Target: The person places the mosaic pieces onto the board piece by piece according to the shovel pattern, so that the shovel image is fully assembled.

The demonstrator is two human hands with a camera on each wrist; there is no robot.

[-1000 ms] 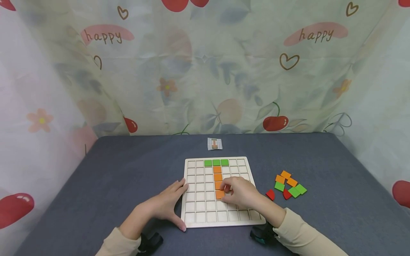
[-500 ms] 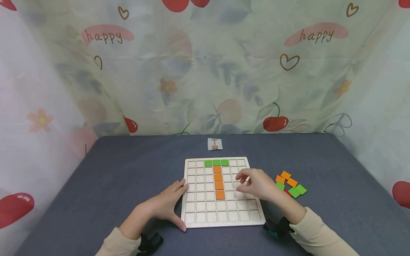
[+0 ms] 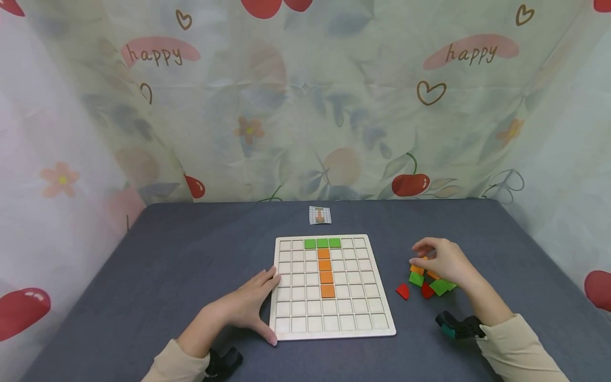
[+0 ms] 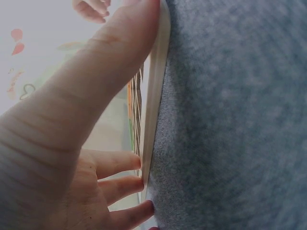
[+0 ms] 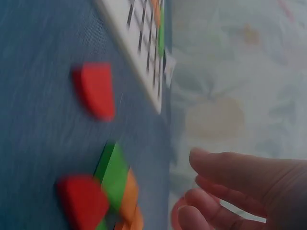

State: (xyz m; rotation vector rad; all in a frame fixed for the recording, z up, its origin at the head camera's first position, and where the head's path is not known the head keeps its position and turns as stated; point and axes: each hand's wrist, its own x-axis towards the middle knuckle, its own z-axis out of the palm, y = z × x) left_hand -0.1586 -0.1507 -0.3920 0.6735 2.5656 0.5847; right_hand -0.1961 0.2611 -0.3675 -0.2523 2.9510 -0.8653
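A white gridded board [image 3: 298, 307] lies flat on the table. Three green tiles [image 3: 322, 243] sit in its far row, and a column of several orange tiles [image 3: 326, 277] runs down from the middle one. My left hand [image 3: 245, 305] rests along the board's left side, fingers and thumb spread against the edge. Over the loose pile at the right hovers my right hand [image 3: 446, 260], fingers loosely bent, with nothing visible between them. Under it lie orange tiles [image 3: 417, 269], green tiles [image 3: 416, 280] and a red rounded piece [image 5: 84, 201], partly covered by the hand in the head view.
Another red piece [image 3: 403, 291] lies between the board and the pile. A small printed card [image 3: 320, 215] showing a grid pattern lies beyond the board. The dark cloth-covered table [image 3: 200, 244] ends at a patterned curtain [image 3: 305, 106].
My right hand has left the orange column on the board and moved right to above the loose tiles. My left hand has stayed at the board's edge.
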